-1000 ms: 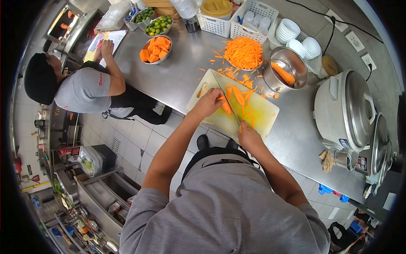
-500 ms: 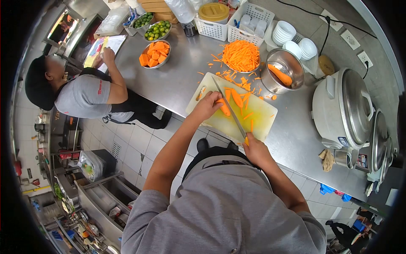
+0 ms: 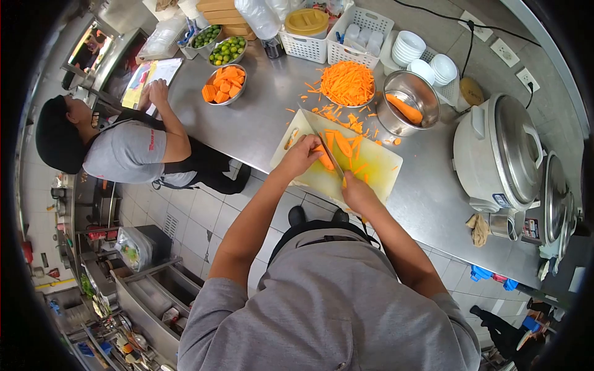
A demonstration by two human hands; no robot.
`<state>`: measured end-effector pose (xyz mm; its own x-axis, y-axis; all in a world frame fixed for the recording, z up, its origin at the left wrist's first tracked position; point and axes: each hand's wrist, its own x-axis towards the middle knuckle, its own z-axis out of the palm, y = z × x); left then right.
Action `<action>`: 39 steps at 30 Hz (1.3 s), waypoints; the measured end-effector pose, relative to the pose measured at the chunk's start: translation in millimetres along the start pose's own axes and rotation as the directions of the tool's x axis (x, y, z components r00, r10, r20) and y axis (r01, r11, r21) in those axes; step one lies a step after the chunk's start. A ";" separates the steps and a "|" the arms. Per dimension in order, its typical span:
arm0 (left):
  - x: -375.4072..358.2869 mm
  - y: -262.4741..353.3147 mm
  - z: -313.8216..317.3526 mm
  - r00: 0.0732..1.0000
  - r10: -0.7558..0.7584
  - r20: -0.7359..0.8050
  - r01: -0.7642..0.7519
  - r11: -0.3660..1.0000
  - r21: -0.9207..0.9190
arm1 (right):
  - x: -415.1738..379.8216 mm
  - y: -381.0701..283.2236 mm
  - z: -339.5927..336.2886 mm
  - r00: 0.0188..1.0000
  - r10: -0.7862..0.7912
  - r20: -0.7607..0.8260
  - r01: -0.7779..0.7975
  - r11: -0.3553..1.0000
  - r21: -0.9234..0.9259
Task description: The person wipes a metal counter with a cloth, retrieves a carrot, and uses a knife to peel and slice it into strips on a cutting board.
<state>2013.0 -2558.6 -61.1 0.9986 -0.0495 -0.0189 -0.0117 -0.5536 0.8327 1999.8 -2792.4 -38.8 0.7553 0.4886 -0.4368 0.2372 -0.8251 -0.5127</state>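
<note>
My left hand (image 3: 299, 157) presses a piece of carrot (image 3: 323, 157) onto the cutting board (image 3: 382, 162), its fingers closed over it. In my right hand (image 3: 360, 193) is the handle of a long knife (image 3: 331, 154), its blade lying against the carrot's right side and pointing away from me. Cut carrot slices (image 3: 342, 143) lie on the board just right of the blade. Beyond the board, a bowl heaped with carrot strips (image 3: 348, 83) has loose shreds around it. A metal pot (image 3: 397, 126) beside it holds a whole peeled carrot (image 3: 403, 109).
A bowl of carrot chunks (image 3: 223, 85) and a bowl of green limes (image 3: 227, 51) stand at the back left. To the right is a large rice cooker (image 3: 495, 154), near a crumpled cloth (image 3: 477, 230). At the left, a co-worker (image 3: 127, 145) leans over papers on the counter.
My right hand has moved forward and left, pushing the knife along the carrot. My left hand stays on the carrot. The co-worker's hands have come together over the papers.
</note>
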 end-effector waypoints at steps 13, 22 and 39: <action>-11.0 11.0 -10.5 1.000 0.011 -0.027 -0.002 0.945 0.328 | -52.5 19.7 -12.3 0.995 0.052 -0.089 -0.043 0.994 0.098; -22.8 -8.9 13.5 0.977 -0.162 -0.137 0.145 0.981 -0.125 | -57.7 17.4 -3.5 0.990 -0.092 -0.104 0.099 0.994 0.056; -6.9 15.8 -18.5 0.973 0.210 0.096 -0.229 0.922 0.313 | -98.5 -2.7 -38.2 1.000 -0.002 0.015 0.002 0.999 -0.033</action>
<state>2006.8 -2551.6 -37.5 0.9643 -0.2439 0.1030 -0.2560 -0.7592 0.5984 1948.1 -2849.2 33.9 0.7456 0.4943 -0.4469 0.2588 -0.8328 -0.4894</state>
